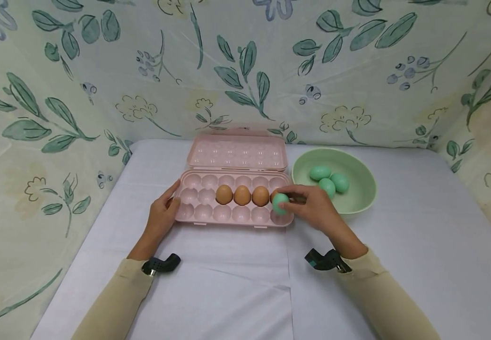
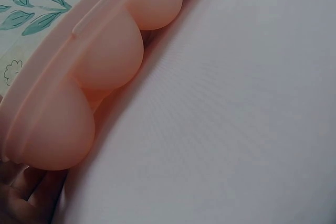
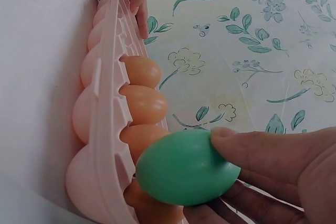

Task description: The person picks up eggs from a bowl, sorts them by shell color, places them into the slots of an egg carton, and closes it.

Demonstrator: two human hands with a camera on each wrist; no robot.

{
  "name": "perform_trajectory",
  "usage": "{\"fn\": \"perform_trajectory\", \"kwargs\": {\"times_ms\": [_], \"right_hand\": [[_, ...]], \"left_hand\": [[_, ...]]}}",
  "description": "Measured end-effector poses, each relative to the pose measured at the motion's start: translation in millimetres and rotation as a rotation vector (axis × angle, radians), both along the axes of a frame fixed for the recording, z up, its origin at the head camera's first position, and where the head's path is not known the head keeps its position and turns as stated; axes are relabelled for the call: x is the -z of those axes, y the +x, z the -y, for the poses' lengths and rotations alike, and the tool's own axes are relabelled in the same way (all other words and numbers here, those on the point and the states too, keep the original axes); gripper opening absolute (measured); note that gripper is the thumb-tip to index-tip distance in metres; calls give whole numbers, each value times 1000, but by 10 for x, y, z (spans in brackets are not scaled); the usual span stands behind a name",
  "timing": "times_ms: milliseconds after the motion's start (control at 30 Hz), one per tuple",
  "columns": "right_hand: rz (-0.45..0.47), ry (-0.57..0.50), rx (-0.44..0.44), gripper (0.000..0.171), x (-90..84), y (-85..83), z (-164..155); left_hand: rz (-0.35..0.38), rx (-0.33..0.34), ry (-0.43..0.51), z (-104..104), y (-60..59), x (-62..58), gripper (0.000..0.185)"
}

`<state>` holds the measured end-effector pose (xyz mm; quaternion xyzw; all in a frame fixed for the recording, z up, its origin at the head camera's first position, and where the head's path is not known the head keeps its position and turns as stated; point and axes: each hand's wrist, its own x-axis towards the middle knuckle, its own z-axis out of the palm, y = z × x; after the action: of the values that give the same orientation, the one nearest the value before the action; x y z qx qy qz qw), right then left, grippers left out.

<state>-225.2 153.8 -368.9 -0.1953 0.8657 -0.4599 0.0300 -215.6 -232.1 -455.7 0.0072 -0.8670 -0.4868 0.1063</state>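
Two hands are at work on the pink egg tray (image 1: 194, 208), which lies open on the white tablecloth (image 1: 228, 293) with its lid (image 1: 236, 152) folded back toward the floral backdrop (image 1: 245, 66); my right hand (image 1: 313, 208) pinches a green egg (image 1: 280, 203) between thumb and curled fingertips, holding it over the tray's right end, at the front-row cups and just beside the row of brown eggs (image 1: 242, 195); the right wrist view shows the thumb (image 3: 262, 145) pressed on top of the egg with the other fingers beneath; my left hand (image 1: 162, 215) rests against the tray's left end, thumb on the rim and fingers relaxed along the side wall; three further green eggs lie in the green bowl (image 1: 362, 189), which stands just right of the tray; I can read no brand, label or writing on the tray, the bowl or the eggs.
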Motion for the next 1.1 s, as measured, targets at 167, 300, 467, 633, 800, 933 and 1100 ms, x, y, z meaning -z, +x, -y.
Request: {"fn": "perform_trajectory", "kwargs": {"times_ms": [167,300,467,633,800,933,1100], "right_hand": [[-26,17,7,37,-4,27,28],[-29,42,18,37,-4,52,49],[-22,115,43,34,24,68,75],[-19,185,63,34,48,76,100],[-26,217,55,34,61,86,121],[-30,228,50,32,66,83,133],[-48,220,31,28,66,99,138]], "left_hand": [[0,-2,6,5,-3,5,50],[5,-6,1,5,-4,7,50],[2,-4,8,3,-5,2,50],[-18,8,20,1,2,-11,50],[-15,9,17,-3,9,-15,49],[-20,7,17,-5,5,-16,49],[-9,7,25,-12,10,-23,50]]}}
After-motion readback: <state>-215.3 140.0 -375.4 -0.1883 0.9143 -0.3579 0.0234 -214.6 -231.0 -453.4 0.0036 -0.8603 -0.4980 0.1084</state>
